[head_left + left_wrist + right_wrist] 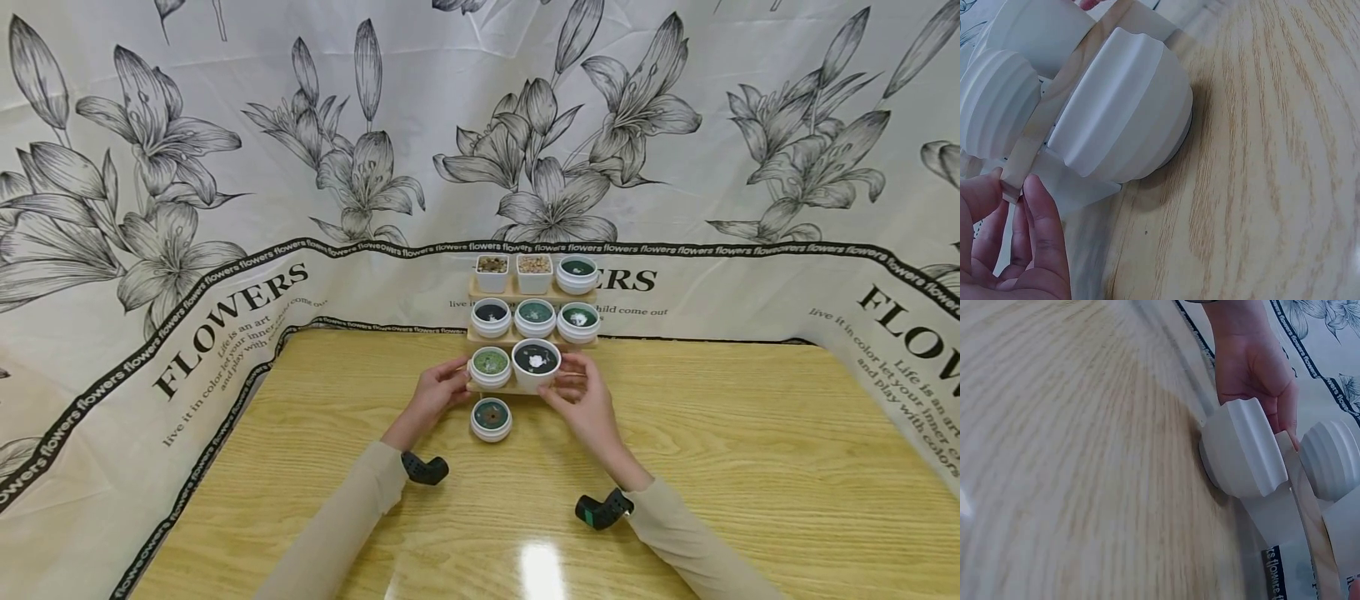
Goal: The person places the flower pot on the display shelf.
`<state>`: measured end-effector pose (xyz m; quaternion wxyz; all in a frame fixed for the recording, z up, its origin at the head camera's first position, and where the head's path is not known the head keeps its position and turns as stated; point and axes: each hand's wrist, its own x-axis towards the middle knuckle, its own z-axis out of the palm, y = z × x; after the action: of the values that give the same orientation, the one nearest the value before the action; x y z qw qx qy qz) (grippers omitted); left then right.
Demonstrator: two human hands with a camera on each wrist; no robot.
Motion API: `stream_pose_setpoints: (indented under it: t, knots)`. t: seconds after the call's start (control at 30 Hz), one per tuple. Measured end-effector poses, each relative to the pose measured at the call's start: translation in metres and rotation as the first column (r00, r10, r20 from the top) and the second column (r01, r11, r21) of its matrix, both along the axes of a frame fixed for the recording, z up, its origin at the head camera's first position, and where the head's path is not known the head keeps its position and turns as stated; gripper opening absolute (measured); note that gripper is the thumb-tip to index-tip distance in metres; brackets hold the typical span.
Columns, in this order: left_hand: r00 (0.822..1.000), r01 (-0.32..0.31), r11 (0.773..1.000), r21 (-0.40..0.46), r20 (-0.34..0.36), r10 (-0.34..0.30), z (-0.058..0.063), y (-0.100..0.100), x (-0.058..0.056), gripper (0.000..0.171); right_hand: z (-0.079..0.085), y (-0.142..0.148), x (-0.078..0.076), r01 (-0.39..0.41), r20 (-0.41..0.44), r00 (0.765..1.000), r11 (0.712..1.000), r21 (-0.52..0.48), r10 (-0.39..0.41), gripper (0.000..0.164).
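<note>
A stepped wooden stand bears white ribbed pots in rows. My left hand pinches the end of its lowest plank between thumb and fingers. On that plank sit a round pot with green filling and a larger smooth white pot with dark filling and a white patch. My right hand holds this larger pot from the right, thumb in front and fingers behind. In the right wrist view only a sliver of it shows. Before the stand, a ribbed pot with a brown-centred green filling stands on the table.
Higher tiers carry two square pots of gravel and several round pots with dark or green filling. A flower-printed cloth hangs behind the wood-grain table.
</note>
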<state>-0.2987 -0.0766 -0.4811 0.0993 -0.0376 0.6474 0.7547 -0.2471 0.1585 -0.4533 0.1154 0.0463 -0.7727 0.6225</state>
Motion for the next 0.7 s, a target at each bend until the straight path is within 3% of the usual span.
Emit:
stream_pose_setpoints:
  t: [0.3, 0.57, 0.7]
  knots:
    - [1.0, -0.011, 1.0, -0.001, 0.007, 0.011, 0.002, 0.001, 0.0, 0.04, 0.016, -0.008, 0.031, 0.026, -0.083, 0.996, 0.998, 0.049, -0.022, 0.053]
    - [1.0, -0.016, 1.0, -0.007, 0.006, 0.016, 0.003, 0.001, 0.001, 0.04, -0.019, -0.007, 0.03, -0.018, -0.057, 0.998, 0.996, 0.084, 0.022, 0.055]
    - [1.0, -0.024, 1.0, -0.005, 0.007, 0.024, 0.004, 0.002, 0.002, 0.04, -0.024, -0.012, 0.035, -0.051, -0.071, 0.996, 0.995, 0.089, 0.058, 0.053]
